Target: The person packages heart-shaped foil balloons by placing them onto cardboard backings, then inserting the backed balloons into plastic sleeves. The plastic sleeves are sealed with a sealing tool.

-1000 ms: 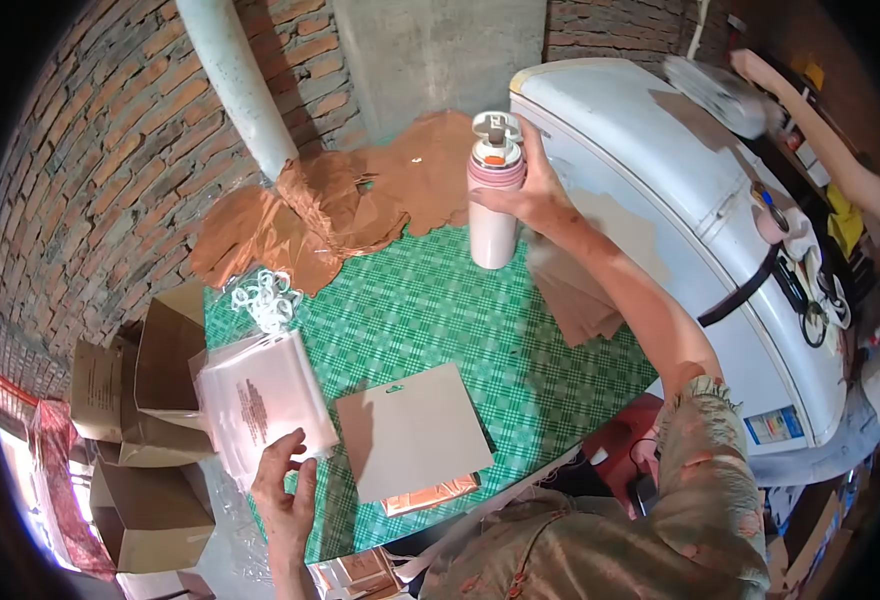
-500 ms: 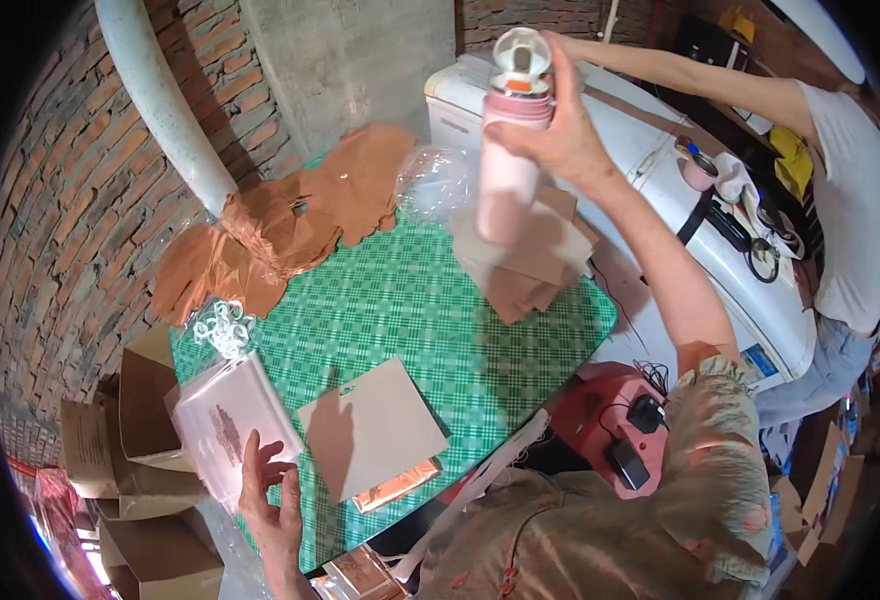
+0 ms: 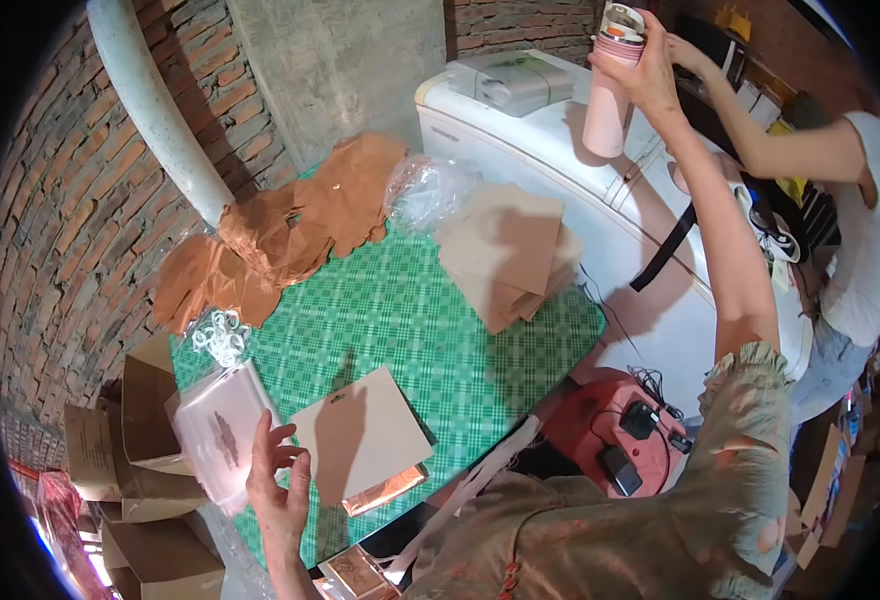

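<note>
My right hand (image 3: 650, 85) grips a pink bottle (image 3: 608, 115) near its top, its lid open, over the white chest (image 3: 560, 135). My left hand (image 3: 280, 490), its fingers apart and holding nothing, is over the near left part of the green checked tablecloth (image 3: 390, 320). Beside it lie a stack of clear plastic bags (image 3: 225, 435) and a beige card (image 3: 365, 435) with copper foil (image 3: 385, 492) under its near edge. A pile of beige cards (image 3: 510, 250) sits at the table's far right.
Copper-coloured sheets (image 3: 310, 215), crumpled clear plastic (image 3: 430, 190) and white rings (image 3: 222, 338) line the table's far and left sides. Cardboard boxes (image 3: 150, 480) stand left. A red stool (image 3: 600, 430) holds black adapters. Another person (image 3: 865, 230) stands at the right.
My right hand has carried the bottle right and away, from above the card pile to over the white chest. The other person's arm is now more bent. My left hand stays open.
</note>
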Motion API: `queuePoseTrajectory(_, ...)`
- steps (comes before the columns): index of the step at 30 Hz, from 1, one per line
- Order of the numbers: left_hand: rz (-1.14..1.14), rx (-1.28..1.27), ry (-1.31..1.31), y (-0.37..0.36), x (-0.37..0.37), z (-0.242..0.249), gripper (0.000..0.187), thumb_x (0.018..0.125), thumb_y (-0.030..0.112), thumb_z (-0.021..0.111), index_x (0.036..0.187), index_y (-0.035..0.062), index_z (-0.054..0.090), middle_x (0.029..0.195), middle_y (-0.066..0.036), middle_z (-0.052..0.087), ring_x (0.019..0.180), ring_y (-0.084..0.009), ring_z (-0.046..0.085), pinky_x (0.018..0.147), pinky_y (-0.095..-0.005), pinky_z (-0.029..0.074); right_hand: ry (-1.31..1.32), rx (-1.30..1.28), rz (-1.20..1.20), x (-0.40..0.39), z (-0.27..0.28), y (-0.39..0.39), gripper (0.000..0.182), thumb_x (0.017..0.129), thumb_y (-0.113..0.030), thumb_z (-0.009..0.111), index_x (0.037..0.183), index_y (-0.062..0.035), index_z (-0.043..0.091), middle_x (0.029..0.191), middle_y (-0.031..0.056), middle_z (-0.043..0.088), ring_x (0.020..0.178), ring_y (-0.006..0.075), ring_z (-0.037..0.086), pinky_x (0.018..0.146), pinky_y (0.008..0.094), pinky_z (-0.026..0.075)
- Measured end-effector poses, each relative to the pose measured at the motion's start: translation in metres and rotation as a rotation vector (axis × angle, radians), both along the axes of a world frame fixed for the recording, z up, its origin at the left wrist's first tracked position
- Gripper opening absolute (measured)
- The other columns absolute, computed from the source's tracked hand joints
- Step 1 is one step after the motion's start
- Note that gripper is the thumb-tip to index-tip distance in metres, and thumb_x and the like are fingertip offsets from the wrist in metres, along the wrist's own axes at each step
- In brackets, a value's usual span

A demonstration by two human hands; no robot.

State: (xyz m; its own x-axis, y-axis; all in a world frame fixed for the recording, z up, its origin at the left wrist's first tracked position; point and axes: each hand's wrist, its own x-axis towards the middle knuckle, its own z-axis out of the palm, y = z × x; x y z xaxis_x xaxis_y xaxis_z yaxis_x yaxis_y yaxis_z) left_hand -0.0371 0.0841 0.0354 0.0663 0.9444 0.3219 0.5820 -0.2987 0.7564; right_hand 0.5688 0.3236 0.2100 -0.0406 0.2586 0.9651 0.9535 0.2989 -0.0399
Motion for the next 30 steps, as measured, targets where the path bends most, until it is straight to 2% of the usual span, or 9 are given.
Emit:
queuePoseTrajectory(1, -0.002, -0.011, 0.008, 0.001, 0.002, -0.001, 0.066, 0.093, 0.007, 0.067, 0.153, 0.0084, 0.04, 0.119, -0.018, 0.068, 0.085, -0.0178, 0.069, 0.073, -0.0319, 0.056, -0.029, -0.009, -0.092, 0.015, -0.002, 0.009, 0.099, 0.072, -0.035, 0.091, 0.146, -0.0042, 0.033, 0.129, 0.024, 0.054, 0.119, 0.0348, 0.057, 0.1, 0.0422, 0.049)
queuePoseTrajectory(2, -0.003, -0.023, 0.016, 0.002, 0.003, -0.002, 0.066, 0.093, 0.007, 0.067, 0.153, 0.0083, 0.04, 0.119, -0.018, 0.068, 0.085, -0.0178, 0.069, 0.072, -0.032, 0.056, 0.009, -0.001, -0.144, 0.028, -0.005, 0.02, 0.095, 0.071, -0.041, 0.09, 0.142, -0.0046, 0.04, 0.125, 0.0261, 0.055, 0.115, 0.0387, 0.057, 0.098, 0.0444, 0.048)
queuePoseTrajectory(9, 0.005, -0.058, 0.05, 0.015, 0.008, -0.008, 0.068, 0.092, 0.006, 0.066, 0.154, 0.0086, 0.039, 0.12, -0.018, 0.068, 0.084, -0.0185, 0.07, 0.07, -0.0325, 0.056, 0.104, 0.036, -0.203, 0.07, -0.018, 0.057, 0.088, 0.071, -0.044, 0.088, 0.139, -0.0066, 0.045, 0.124, 0.0246, 0.055, 0.117, 0.0406, 0.054, 0.102, 0.046, 0.045)
queuePoseTrajectory(13, -0.01, -0.067, 0.073, 0.023, 0.012, -0.009, 0.068, 0.093, 0.007, 0.065, 0.155, 0.0082, 0.037, 0.12, -0.019, 0.067, 0.084, -0.0192, 0.07, 0.071, -0.0327, 0.056, 0.181, -0.059, -0.198, 0.081, -0.033, 0.064, 0.087, 0.072, -0.046, 0.086, 0.142, -0.0231, 0.041, 0.136, 0.0236, 0.045, 0.116, 0.0455, 0.058, 0.097, 0.0506, 0.05)
queuePoseTrajectory(18, -0.038, -0.069, 0.086, 0.03, 0.016, -0.013, 0.065, 0.094, 0.009, 0.066, 0.154, 0.0075, 0.039, 0.12, -0.019, 0.067, 0.083, -0.0193, 0.07, 0.071, -0.0328, 0.056, 0.257, -0.07, -0.254, 0.098, -0.061, 0.067, 0.083, 0.073, -0.048, 0.085, 0.14, -0.0215, 0.043, 0.13, 0.0229, 0.05, 0.113, 0.0444, 0.06, 0.097, 0.0508, 0.05)
queuePoseTrajectory(21, -0.026, -0.121, 0.055, 0.03, 0.016, -0.015, 0.061, 0.095, 0.011, 0.066, 0.151, 0.0061, 0.043, 0.12, -0.02, 0.067, 0.082, -0.0189, 0.07, 0.072, -0.0328, 0.056, 0.232, -0.041, -0.188, 0.1, -0.06, 0.066, 0.083, 0.074, -0.045, 0.087, 0.14, -0.0114, 0.047, 0.125, 0.0255, 0.055, 0.116, 0.0414, 0.055, 0.1, 0.0459, 0.047)
queuePoseTrajectory(24, -0.037, -0.13, 0.051, 0.032, 0.019, -0.016, 0.057, 0.095, 0.011, 0.067, 0.148, 0.0043, 0.048, 0.118, -0.019, 0.068, 0.082, -0.0182, 0.07, 0.072, -0.0331, 0.056, 0.154, -0.022, -0.222, 0.095, -0.064, 0.066, 0.088, 0.074, -0.044, 0.087, 0.143, -0.0107, 0.044, 0.127, 0.0262, 0.054, 0.118, 0.0418, 0.054, 0.101, 0.0459, 0.046)
queuePoseTrajectory(27, -0.056, -0.127, 0.062, 0.031, 0.02, -0.018, 0.055, 0.094, 0.01, 0.067, 0.146, 0.0032, 0.051, 0.117, -0.018, 0.068, 0.081, -0.0178, 0.07, 0.072, -0.0329, 0.056, 0.148, -0.055, -0.241, 0.092, -0.068, 0.063, 0.097, 0.071, -0.048, 0.087, 0.148, -0.0206, 0.035, 0.135, 0.0249, 0.048, 0.123, 0.0444, 0.052, 0.1, 0.0501, 0.048)
queuePoseTrajectory(30, -0.057, -0.126, 0.062, 0.029, 0.018, -0.017, 0.054, 0.093, 0.009, 0.067, 0.145, 0.0028, 0.052, 0.117, -0.018, 0.068, 0.081, -0.0176, 0.069, 0.072, -0.0328, 0.056, 0.171, -0.042, -0.231, 0.091, -0.066, 0.058, 0.104, 0.069, -0.047, 0.089, 0.15, -0.0181, 0.032, 0.136, 0.0255, 0.047, 0.125, 0.0443, 0.05, 0.102, 0.0495, 0.047)
